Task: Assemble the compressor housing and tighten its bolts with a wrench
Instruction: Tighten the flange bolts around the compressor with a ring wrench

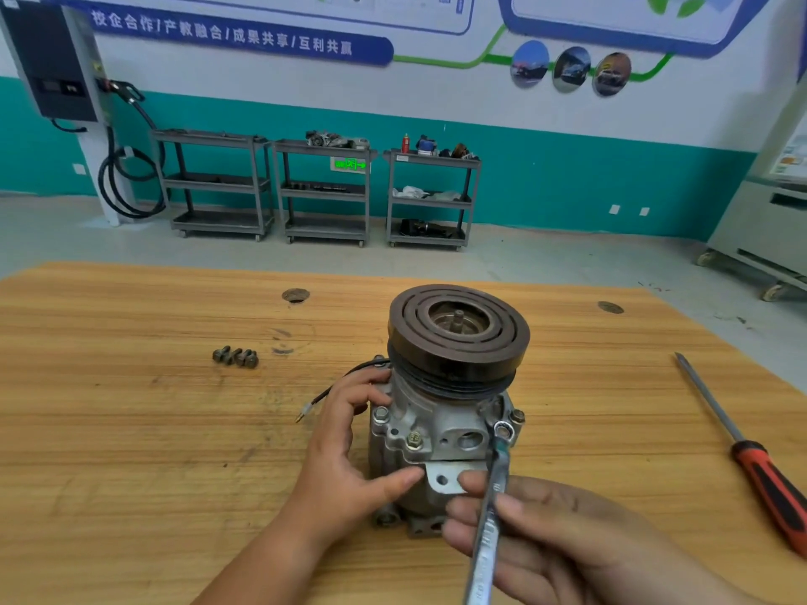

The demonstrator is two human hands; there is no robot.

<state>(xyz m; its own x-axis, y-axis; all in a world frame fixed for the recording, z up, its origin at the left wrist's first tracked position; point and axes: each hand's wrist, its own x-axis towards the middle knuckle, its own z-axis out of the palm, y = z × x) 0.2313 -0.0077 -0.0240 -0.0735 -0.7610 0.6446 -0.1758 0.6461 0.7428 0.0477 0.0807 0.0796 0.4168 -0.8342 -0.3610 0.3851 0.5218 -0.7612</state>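
Nearby, loose bolts [236,357] left of compressor [430,423]; screwdriver [742,451] right; pulley [458,329] overhangs wrench [492,510].

Compressor [445,421] upright on the table [131,430] before me, pulley [458,338] on top, my left hand [345,456] gripping its left side, my right hand [546,534] holding the wrench [493,495] against its right front, bolts [236,356] left, screwdriver [742,443] well right, carts [325,189] behind.

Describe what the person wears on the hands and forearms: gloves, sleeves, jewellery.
The left hand and the right hand are bare: no gloves, rings or watch show. The left forearm is uncovered down to the frame's edge, no sleeve in view; so is the right wrist.
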